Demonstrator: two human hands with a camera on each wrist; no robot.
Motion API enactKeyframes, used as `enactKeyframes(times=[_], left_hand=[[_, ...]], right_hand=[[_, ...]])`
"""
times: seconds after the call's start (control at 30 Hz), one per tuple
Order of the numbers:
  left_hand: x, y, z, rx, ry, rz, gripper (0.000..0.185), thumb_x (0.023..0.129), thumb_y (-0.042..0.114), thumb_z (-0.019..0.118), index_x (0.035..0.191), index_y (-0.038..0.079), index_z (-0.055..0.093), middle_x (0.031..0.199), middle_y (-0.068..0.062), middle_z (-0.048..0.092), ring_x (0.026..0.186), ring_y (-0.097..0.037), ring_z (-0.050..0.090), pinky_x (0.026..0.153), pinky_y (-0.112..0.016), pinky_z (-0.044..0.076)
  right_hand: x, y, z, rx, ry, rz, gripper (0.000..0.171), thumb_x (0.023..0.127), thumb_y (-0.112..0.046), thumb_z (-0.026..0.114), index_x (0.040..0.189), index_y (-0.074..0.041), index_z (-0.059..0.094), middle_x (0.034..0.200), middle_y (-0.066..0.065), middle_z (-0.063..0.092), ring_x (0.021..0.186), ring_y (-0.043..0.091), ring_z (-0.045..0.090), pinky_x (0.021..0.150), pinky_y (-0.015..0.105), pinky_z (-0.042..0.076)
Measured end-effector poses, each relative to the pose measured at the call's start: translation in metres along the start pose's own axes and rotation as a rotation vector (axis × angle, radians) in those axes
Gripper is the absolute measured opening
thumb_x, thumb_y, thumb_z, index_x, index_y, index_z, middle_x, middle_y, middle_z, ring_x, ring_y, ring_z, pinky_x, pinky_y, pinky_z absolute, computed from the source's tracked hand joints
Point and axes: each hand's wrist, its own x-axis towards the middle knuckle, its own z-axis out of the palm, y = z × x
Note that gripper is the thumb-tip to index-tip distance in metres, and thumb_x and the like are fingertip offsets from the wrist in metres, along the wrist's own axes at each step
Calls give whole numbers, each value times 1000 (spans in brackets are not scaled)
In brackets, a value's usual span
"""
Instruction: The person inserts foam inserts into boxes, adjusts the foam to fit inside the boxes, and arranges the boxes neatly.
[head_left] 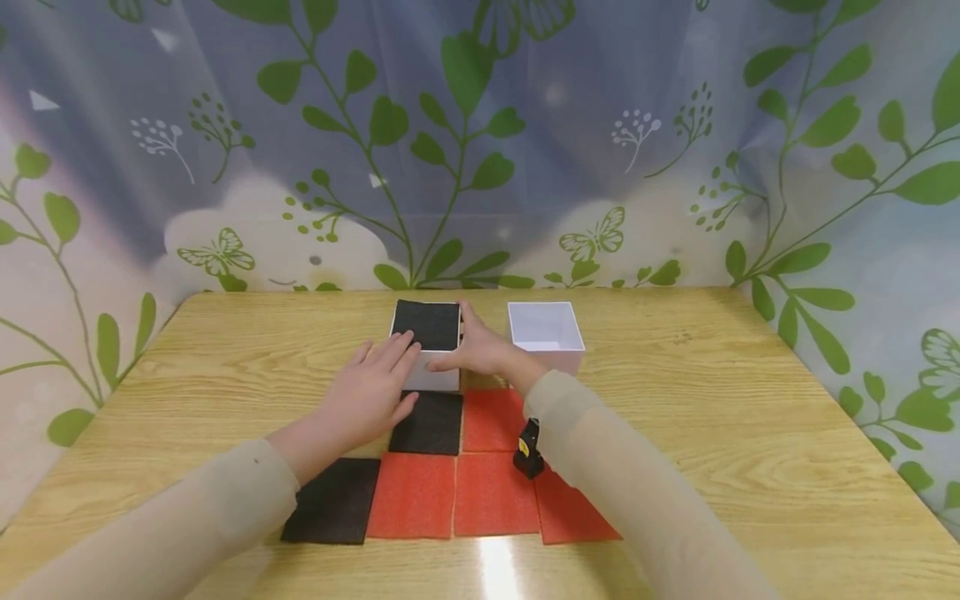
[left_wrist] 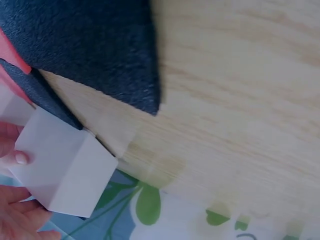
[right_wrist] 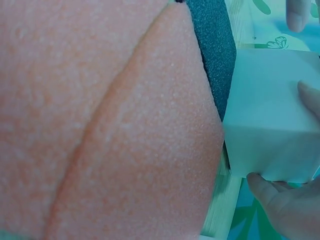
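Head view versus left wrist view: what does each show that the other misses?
Only the head view shows the second, empty white box, the red foam squares, and both hands, left hand and right hand, on either side of the box with black foam on top. Only the left wrist view shows that box's outer wall close up, with fingertips against it. Both show the wooden table and black foam squares.

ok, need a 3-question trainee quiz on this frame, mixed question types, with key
1. True or false: both white boxes are empty.
2. Which hand touches the black-topped box? A left only, B right only, C both.
3. How many red foam squares lie on the table?

Key:
1. False: the right box looks empty, the other holds a black foam sheet.
2. C: left hand and right hand.
3. Four, e.g..
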Motion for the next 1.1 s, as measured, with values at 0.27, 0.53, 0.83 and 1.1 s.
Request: enactKeyframes(times=[0.27,0.53,0.83,1.1], left_hand=[[-3,-1,0,18,-33,-4,70,86,36,65,138,-3,40,142,-18,40,132,-30,34,105,-50,26],[-3,0,-4,-19,-31,0,69,85,33,66,138,-4,41,141,-19,41,131,-32,36,104,-51,28],[10,-12,-1,-149,-38,-66,77,86,44,63,141,-2,36,143,-19,37,132,-32,33,103,-57,24],[38,-43,-1,-332,-142,-169,61,97,34,39,145,-2,27,149,-19,26,136,-37,21,104,-57,21]], right_hand=[[-2,-3,0,-43,-12,14,116,75,-33,78,149,-9,-8,154,15,7,139,28,16,109,41,21],[-1,-3,1,-63,6,-49,119,75,-32,78,148,-8,-13,155,13,-2,141,26,8,110,42,17],[0,-4,1,-88,33,-45,119,73,-37,79,149,-8,-7,155,14,2,140,27,11,109,43,19],[8,-2,0,-92,37,-62,115,70,-33,82,150,-8,3,150,16,18,131,28,30,104,41,30]])
